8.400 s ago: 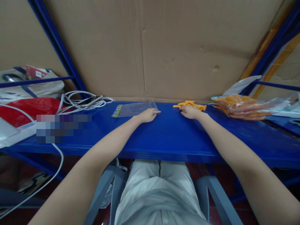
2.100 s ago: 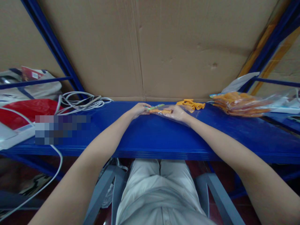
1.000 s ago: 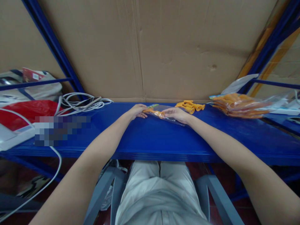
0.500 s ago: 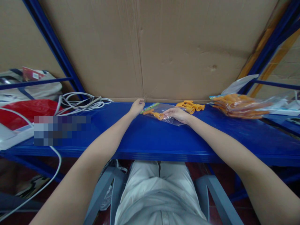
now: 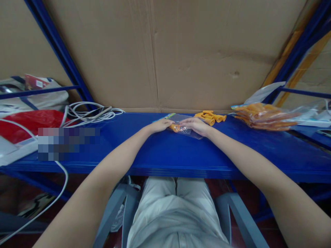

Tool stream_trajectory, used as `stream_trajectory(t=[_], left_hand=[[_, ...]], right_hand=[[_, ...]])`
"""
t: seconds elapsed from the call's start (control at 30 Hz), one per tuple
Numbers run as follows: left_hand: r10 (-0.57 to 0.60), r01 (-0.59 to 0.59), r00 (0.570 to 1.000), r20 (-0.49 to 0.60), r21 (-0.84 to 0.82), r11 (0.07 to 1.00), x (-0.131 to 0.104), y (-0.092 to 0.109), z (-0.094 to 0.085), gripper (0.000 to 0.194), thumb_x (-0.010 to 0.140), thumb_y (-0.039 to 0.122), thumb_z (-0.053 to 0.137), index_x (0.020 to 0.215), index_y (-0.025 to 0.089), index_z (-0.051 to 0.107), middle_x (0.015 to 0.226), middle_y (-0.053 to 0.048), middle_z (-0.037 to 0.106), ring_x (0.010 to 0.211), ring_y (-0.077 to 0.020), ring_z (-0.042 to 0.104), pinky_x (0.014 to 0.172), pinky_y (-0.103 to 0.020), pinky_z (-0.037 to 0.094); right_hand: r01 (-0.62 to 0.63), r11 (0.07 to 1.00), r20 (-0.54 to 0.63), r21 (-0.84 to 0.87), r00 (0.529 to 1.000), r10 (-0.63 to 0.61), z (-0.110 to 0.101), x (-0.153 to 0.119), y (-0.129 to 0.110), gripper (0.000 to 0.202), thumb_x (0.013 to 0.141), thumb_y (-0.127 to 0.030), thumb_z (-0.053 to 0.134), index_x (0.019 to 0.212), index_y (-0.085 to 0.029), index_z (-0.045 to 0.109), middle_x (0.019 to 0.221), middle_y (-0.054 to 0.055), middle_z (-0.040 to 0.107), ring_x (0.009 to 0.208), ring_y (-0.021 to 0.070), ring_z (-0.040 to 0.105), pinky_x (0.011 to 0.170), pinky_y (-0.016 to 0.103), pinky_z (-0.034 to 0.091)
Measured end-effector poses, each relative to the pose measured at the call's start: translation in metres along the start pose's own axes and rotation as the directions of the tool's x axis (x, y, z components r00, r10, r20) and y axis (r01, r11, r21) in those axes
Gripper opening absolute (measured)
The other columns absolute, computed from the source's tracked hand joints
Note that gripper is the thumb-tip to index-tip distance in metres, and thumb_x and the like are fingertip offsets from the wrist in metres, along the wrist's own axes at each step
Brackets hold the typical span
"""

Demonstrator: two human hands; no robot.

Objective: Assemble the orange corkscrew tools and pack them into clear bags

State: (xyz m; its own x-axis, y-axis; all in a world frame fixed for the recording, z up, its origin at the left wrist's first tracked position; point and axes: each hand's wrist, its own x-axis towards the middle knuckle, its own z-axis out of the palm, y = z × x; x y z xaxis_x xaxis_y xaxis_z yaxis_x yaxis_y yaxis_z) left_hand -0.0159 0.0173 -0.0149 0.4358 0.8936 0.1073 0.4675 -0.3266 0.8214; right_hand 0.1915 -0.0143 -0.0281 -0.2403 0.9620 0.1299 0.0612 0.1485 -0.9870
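Note:
A clear plastic bag (image 5: 194,134) with a green and blue printed top lies on the blue table between my hands. Inside it is an orange plastic piece with a flared end, like a small toy horn (image 5: 176,128). My left hand (image 5: 160,125) rests over the bag's printed end, fingers stretched out across the orange piece and covering part of it. From the other side, my right hand (image 5: 196,126) holds the bag near its plain end, fingertips beside the flared end. Several loose orange horns (image 5: 213,118) lie just beyond my right hand.
Filled bags of orange pieces (image 5: 263,117) are stacked at the right. Coiled white cable (image 5: 90,112) and a red plastic bag (image 5: 38,122) lie at the left. A cardboard panel (image 5: 196,62) stands behind the table, between blue frame posts (image 5: 59,44).
My left hand has come down from beyond the bag's printed end and moved right, onto the bag over the orange piece. My right hand stays almost in place.

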Motion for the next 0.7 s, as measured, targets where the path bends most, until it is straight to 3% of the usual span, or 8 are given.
stream_trajectory(t=[0.13,0.23,0.3,0.37,0.4,0.47,0.57,0.7], left_hand=[[0.019,-0.016,0.999,-0.026,0.108,0.994,0.003,-0.008,-0.011,0.018,0.083,0.023,0.058,0.078,0.021,0.075,0.104,-0.004,0.076,0.11,-0.02,0.065,0.103,-0.028,0.042],[0.013,0.004,0.997,-0.074,0.223,0.975,0.007,-0.019,-0.025,0.023,0.085,0.028,0.054,0.076,0.02,0.074,0.1,-0.006,0.076,0.107,-0.0223,0.065,0.102,-0.029,0.042],[-0.005,0.04,0.992,-0.123,0.286,0.957,0.008,-0.027,-0.035,0.025,0.085,0.03,0.053,0.075,0.019,0.073,0.098,-0.008,0.076,0.106,-0.024,0.065,0.101,-0.029,0.043],[-0.024,0.07,0.989,-0.143,0.323,0.944,0.008,-0.032,-0.042,0.026,0.085,0.033,0.053,0.074,0.018,0.072,0.098,-0.009,0.075,0.103,-0.0257,0.065,0.1,-0.03,0.043],[-0.028,0.076,0.989,-0.148,0.329,0.941,0.008,-0.034,-0.044,0.026,0.084,0.034,0.054,0.074,0.018,0.072,0.098,-0.009,0.075,0.103,-0.026,0.065,0.099,-0.03,0.043],[-0.034,0.083,0.989,-0.144,0.342,0.936,0.008,-0.036,-0.047,0.027,0.084,0.036,0.053,0.076,0.018,0.072,0.099,-0.01,0.074,0.102,-0.0265,0.065,0.099,-0.031,0.043],[-0.037,0.085,0.991,-0.13,0.38,0.921,0.008,-0.035,-0.047,0.031,0.086,0.037,0.049,0.08,0.017,0.073,0.103,-0.011,0.074,0.103,-0.0269,0.065,0.099,-0.032,0.043],[-0.034,0.083,0.992,-0.123,0.418,0.905,0.007,-0.034,-0.046,0.033,0.087,0.038,0.049,0.087,0.016,0.074,0.111,-0.011,0.073,0.108,-0.0269,0.064,0.1,-0.031,0.043]], right_hand=[[0.036,0.999,-0.062,-0.034,0.997,-0.038,-0.006,0.005,-0.002,0.008,0.08,-0.009,0.066,0.081,-0.014,0.072,0.093,0.01,0.076,0.084,0.0167,0.072,0.091,0.033,0.053],[0.037,0.959,-0.195,-0.283,0.976,-0.095,-0.019,0.008,-0.008,0.017,0.087,-0.01,0.055,0.094,-0.014,0.071,0.101,0.012,0.075,0.086,0.0177,0.072,0.089,0.035,0.055],[-0.018,0.822,-0.28,-0.57,0.944,-0.173,-0.032,0.008,-0.012,0.025,0.089,-0.009,0.049,0.099,-0.013,0.071,0.107,0.014,0.073,0.095,0.0215,0.071,0.091,0.038,0.053],[-0.091,0.557,-0.284,-0.825,0.92,-0.271,-0.045,0.004,-0.017,0.026,0.088,-0.01,0.049,0.1,-0.013,0.073,0.115,0.017,0.07,0.11,0.0278,0.065,0.099,0.043,0.047],[-0.144,0.422,-0.288,-0.895,0.91,-0.3,-0.052,0.002,-0.018,0.026,0.088,-0.012,0.05,0.1,-0.013,0.073,0.119,0.018,0.069,0.116,0.0312,0.062,0.101,0.047,0.044],[-0.264,0.241,-0.326,-0.934,0.905,-0.273,-0.062,-0.002,-0.019,0.025,0.088,-0.02,0.054,0.102,-0.014,0.074,0.121,0.02,0.067,0.12,0.0353,0.059,0.101,0.05,0.043],[-0.354,0.145,-0.37,-0.924,0.922,-0.112,-0.073,-0.006,-0.017,0.03,0.088,-0.03,0.058,0.11,-0.016,0.072,0.118,0.02,0.069,0.114,0.0348,0.063,0.094,0.046,0.048],[-0.318,0.125,-0.323,-0.94,0.946,-0.02,-0.081,-0.003,-0.015,0.032,0.088,-0.034,0.057,0.108,-0.013,0.072,0.108,0.019,0.072,0.103,0.0317,0.067,0.086,0.04,0.051]])
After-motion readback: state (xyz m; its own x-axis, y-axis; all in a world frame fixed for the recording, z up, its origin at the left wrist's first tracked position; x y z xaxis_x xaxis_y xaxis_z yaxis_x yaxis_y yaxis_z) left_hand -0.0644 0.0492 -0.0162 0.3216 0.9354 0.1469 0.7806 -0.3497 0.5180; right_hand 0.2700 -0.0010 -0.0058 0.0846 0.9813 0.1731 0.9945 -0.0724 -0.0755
